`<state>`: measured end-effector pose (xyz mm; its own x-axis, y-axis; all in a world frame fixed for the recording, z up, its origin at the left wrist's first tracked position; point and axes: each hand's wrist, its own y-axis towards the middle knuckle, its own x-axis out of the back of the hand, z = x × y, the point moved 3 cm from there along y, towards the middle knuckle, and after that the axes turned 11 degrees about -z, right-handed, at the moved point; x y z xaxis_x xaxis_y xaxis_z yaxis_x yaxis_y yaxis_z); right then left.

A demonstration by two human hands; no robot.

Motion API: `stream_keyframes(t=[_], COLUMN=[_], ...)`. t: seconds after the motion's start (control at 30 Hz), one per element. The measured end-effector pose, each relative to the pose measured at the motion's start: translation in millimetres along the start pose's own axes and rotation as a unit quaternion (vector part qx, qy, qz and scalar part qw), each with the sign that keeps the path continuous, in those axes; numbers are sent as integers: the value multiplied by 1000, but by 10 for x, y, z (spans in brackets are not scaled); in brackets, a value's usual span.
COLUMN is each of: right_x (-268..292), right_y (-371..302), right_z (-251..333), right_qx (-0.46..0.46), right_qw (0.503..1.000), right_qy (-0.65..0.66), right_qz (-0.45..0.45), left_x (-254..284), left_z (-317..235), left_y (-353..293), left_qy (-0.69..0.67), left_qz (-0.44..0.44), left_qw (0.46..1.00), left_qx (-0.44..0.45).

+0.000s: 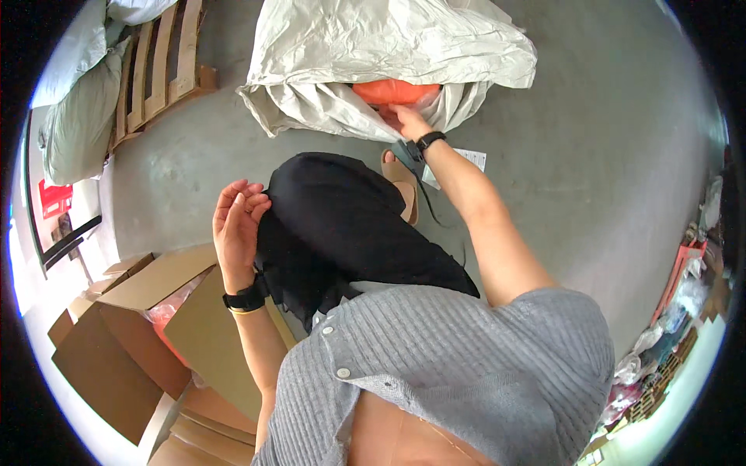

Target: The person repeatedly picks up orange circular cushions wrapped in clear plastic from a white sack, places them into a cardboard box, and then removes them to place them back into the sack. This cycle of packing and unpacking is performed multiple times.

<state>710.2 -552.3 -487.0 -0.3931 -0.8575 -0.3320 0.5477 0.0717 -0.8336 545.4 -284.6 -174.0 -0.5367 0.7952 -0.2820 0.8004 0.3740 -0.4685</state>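
A large white woven sack (388,46) lies on the floor ahead of me, its mouth facing my side. Inside the mouth shows a bright orange item (395,92), seemingly with clear plastic about it. My right hand (406,120) reaches into the opening just below the orange item. Its fingertips are partly hidden there, so a grip cannot be made out. My left hand (239,225) is raised beside my knee, palm up with fingers loosely bent and nothing in it. Both wrists wear black bands.
An open cardboard box (124,365) with orange, plastic-wrapped contents stands at lower left. A wooden pallet (159,70) and stuffed sacks (81,116) are at upper left. A printed paper sheet (470,159) lies on the grey floor (590,171). Assorted goods (668,326) line the right edge.
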Motion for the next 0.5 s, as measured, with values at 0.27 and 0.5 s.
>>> stream_keyframes(t=[0.27, 0.5], right_x=[-58, -152], right_y=[398, 218], right_z=[43, 197], right_qx=[11, -4], right_qw=[978, 945], right_qy=[202, 316], right_qz=[-60, -86], left_x=[40, 127], left_z=[-25, 13], left_y=[-7, 13], left_qy=[-29, -60], left_qz=[1, 9], left_qw=[1000, 998], left_qx=[2, 7])
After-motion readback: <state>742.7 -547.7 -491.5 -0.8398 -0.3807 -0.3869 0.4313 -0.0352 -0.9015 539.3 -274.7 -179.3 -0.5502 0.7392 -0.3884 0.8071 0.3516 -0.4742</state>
